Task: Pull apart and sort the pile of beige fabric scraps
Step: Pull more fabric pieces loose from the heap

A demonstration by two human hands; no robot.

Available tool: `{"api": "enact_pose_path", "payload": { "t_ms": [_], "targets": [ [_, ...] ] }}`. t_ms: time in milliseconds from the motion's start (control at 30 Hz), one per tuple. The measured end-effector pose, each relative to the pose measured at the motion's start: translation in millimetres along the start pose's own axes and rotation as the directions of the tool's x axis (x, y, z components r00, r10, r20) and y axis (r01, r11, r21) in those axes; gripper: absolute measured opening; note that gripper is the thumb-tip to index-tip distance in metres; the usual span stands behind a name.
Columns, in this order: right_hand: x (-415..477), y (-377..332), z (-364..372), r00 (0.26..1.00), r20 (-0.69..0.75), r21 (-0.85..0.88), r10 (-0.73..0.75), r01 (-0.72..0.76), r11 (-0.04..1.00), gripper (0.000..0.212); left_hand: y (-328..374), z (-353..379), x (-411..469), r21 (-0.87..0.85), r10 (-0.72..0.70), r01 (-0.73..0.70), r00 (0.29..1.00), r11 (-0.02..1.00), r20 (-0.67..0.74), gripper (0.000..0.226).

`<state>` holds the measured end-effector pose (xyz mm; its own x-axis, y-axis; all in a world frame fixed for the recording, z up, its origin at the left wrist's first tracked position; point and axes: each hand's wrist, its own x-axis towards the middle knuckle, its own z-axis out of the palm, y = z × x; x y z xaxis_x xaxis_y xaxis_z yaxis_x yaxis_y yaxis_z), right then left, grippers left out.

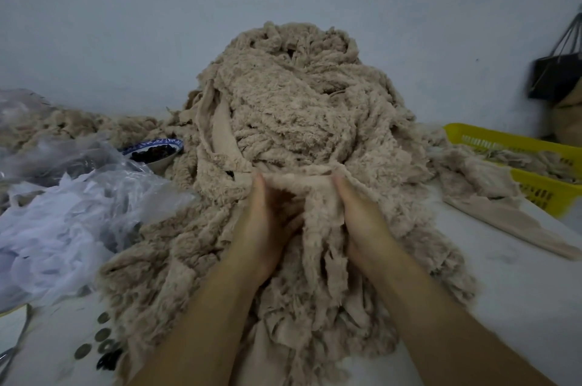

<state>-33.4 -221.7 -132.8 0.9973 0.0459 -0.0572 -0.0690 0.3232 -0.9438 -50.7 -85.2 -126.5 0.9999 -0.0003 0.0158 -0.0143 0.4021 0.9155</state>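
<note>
A tall heap of fluffy beige fabric scraps rises against the wall at centre and spills toward me over the white table. My left hand and my right hand are side by side at the foot of the heap. Each grips the top edge of one beige scrap, which is stretched between them. More beige strips hang down between my forearms. A flat smooth beige piece lies to the right.
A yellow plastic basket with scraps stands at the right. Clear plastic bags lie at the left, with a blue-patterned bowl of dark pieces behind them. Buttons and scissors lie at the lower left. A black bag hangs at the far right.
</note>
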Motion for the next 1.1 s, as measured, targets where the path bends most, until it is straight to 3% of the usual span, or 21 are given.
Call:
{"api": "enact_pose_path", "payload": {
  "t_ms": [67,133,233,300,367,433,533,567,633,700,833,900,933,1000,1067,1100],
  "targets": [
    [3,-2,-1,0.992,-0.113,0.019,-0.052,0.055,0.998,0.045,-3,6,-5,0.304,0.109,-0.106,0.994,0.947,0.008,0.083],
    [3,-7,-4,0.98,-0.174,0.029,-0.1,0.107,0.994,0.044,-5,8,-11,0.615,0.32,-0.265,0.947,0.743,0.021,0.068],
    [4,-8,-9,0.971,-0.192,-0.005,-0.14,0.142,0.99,0.043,-11,9,-14,0.714,0.449,-0.423,0.878,0.559,0.169,0.051],
    [3,-8,-8,0.971,-0.18,0.02,-0.155,0.161,0.987,0.04,-14,7,-11,0.762,0.437,-0.414,0.879,0.497,0.193,0.045],
    [4,-8,-7,0.972,-0.149,0.013,-0.181,0.185,0.983,0.042,-17,4,-7,0.785,0.397,-0.348,0.907,0.513,0.142,0.031],
    [6,-7,-7,0.969,-0.14,0.011,-0.205,0.209,0.978,0.043,-16,0,-4,0.757,0.355,-0.28,0.932,0.59,0.068,0.036],
    [5,-8,-9,0.964,-0.179,0.115,-0.195,0.217,0.969,0.04,-11,-3,-4,0.375,0.126,-0.097,0.991,0.922,-0.054,0.038],
    [5,-8,-10,0.966,-0.186,0.154,-0.179,0.209,0.966,0.038,-10,-5,-2,0.194,0.005,0.0,1.0,0.981,-0.025,0.037],
    [5,-8,-10,0.97,-0.19,0.219,-0.154,0.195,0.956,0.034,-6,-10,2,-0.026,-0.15,0.153,0.985,0.988,0.079,0.033],
    [6,-8,-11,0.973,-0.176,0.265,-0.149,0.192,0.945,0.032,-1,-9,3,0.008,-0.198,0.2,0.962,0.98,0.187,0.045],
    [7,-12,-14,0.977,-0.172,0.371,-0.122,0.179,0.911,0.033,-2,-9,0,0.191,-0.142,0.105,0.97,0.976,0.196,0.055],
    [7,-13,-16,0.976,-0.183,0.406,-0.117,0.183,0.895,0.034,-6,-12,-3,0.281,-0.157,0.094,0.965,0.955,0.21,0.073],
    [8,-13,-17,0.976,-0.186,0.412,-0.117,0.185,0.892,0.035,-5,-9,-6,0.321,-0.163,0.09,0.964,0.943,0.21,0.062],
    [8,-13,-18,0.976,-0.188,0.423,-0.113,0.184,0.887,0.035,-9,-7,-5,0.387,-0.187,0.094,0.96,0.917,0.209,0.015],
    [8,-13,-19,0.976,-0.188,0.429,-0.108,0.18,0.885,0.034,-7,-5,-6,0.378,-0.143,0.097,0.985,0.921,0.096,0.021],
    [8,-13,-19,0.976,-0.19,0.427,-0.102,0.176,0.887,0.033,-7,-6,-5,0.294,-0.124,0.106,0.991,0.95,0.042,0.018]
  ]
}}
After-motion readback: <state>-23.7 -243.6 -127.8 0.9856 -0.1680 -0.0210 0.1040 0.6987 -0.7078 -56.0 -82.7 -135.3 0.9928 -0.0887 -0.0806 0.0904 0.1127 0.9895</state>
